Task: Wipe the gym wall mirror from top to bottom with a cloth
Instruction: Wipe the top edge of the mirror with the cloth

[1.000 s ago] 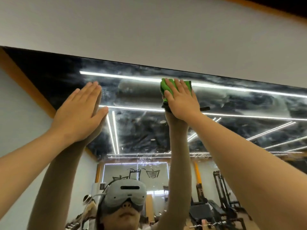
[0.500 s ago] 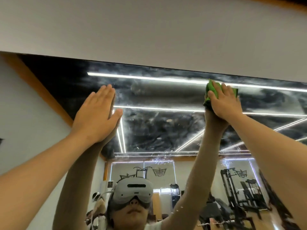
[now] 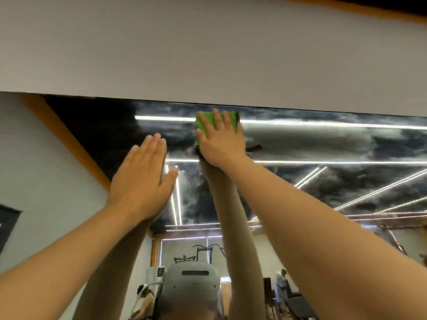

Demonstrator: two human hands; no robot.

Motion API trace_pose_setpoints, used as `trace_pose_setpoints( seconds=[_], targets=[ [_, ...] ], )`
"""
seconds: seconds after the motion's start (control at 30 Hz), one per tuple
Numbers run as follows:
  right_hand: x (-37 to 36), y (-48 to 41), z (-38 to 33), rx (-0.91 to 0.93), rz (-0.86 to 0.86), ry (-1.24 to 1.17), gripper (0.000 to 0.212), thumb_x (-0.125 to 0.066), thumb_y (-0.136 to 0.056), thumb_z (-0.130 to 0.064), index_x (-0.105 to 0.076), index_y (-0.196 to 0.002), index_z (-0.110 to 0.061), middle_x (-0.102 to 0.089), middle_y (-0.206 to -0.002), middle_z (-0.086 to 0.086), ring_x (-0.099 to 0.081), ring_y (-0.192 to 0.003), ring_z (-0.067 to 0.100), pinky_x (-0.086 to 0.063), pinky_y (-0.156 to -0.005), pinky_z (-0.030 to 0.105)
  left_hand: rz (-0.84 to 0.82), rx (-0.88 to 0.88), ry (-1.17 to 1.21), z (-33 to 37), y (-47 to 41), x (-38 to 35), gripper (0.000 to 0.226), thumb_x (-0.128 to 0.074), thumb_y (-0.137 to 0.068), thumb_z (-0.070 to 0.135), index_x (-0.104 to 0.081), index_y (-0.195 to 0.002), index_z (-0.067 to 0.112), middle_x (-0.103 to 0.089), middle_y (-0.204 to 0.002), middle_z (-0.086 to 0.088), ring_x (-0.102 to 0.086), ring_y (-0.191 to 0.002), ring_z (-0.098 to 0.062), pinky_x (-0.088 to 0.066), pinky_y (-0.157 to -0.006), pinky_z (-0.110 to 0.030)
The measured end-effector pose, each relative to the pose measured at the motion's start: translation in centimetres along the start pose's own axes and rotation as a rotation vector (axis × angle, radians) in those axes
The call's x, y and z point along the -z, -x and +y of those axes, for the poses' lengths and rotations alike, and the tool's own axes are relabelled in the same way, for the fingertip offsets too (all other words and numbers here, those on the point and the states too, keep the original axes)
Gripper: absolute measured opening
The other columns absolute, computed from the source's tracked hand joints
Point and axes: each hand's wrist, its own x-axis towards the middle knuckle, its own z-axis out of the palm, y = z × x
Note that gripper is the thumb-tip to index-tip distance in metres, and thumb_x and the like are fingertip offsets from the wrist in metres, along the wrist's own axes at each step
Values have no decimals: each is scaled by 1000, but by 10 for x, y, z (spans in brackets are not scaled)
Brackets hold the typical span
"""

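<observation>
the right hand (image 3: 221, 144), fingers straight, is pressing the green cloth (image 3: 233, 121) just under the mirror (image 3: 323, 144) top edge, sweeping back leftward toward the flat, open-fingered left hand (image 3: 141, 181); the top band is getting covered.

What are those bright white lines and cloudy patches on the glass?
Head view: the lines are strip lights reflected in the mirror; the clouds look like smeared streaks around the cloth under the right hand; the picture is slightly soft.
</observation>
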Motion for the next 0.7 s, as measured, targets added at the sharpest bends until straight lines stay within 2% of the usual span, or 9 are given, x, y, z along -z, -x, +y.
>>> trace_pose_setpoints(
  seconds=[0.13, 0.3, 0.4, 0.53, 0.6, 0.7],
  targets=[
    [-10, -4, -42, 55, 3, 2, 53, -16, -107, -43, -2, -157, -35, 6, -166, 1, 10, -152, 20, 8, -121, 47, 39, -4, -34, 2, -2, -3, 75, -9, -100, 57, -3, -160, 12, 1, -168, -5, 3, -154, -15, 3, -125, -33],
    [0, -6, -10, 130, -29, 16, 50, -17, -108, -42, -6, -156, -40, 0, -166, -5, 5, -152, 15, 2, -122, 43, 36, -21, -32, -5, -3, -4, 71, -15, -103, 54, -5, -160, 12, 0, -168, -3, 3, -154, -13, 7, -122, -28],
    [16, -8, 45, -15, -22, 38, 50, -17, -108, -40, -4, -157, -39, 1, -166, -4, 4, -152, 16, 0, -122, 44, 22, -26, -23, -5, -2, -2, 70, -25, -105, 50, -4, -160, 13, 1, -168, -2, 5, -154, -12, 9, -121, -26],
    [29, -3, 132, -303, -26, 109, 56, -13, -103, -46, -8, -158, -34, 1, -167, -1, 3, -153, 22, -2, -122, 49, 19, -20, -30, -3, 0, -2, 71, -21, -104, 50, -1, -161, 13, 4, -168, -2, 7, -154, -13, 8, -123, -28],
    [28, 1, 133, -342, -15, 90, 57, -13, -103, -47, -7, -158, -34, 3, -167, 0, 5, -153, 24, -1, -122, 51, 17, -14, -51, -3, 0, -2, 71, -18, -103, 51, 1, -160, 13, 6, -168, -2, 8, -154, -14, 7, -124, -30],
    [21, -1, 87, -316, 16, 31, 53, -17, -107, -42, -2, -157, -33, 3, -166, 2, 5, -153, 23, 1, -123, 46, 5, -17, -84, -3, -1, -4, 72, -14, -103, 52, 4, -160, 13, 9, -168, -3, 10, -154, -15, 6, -125, -32]
  ],
)
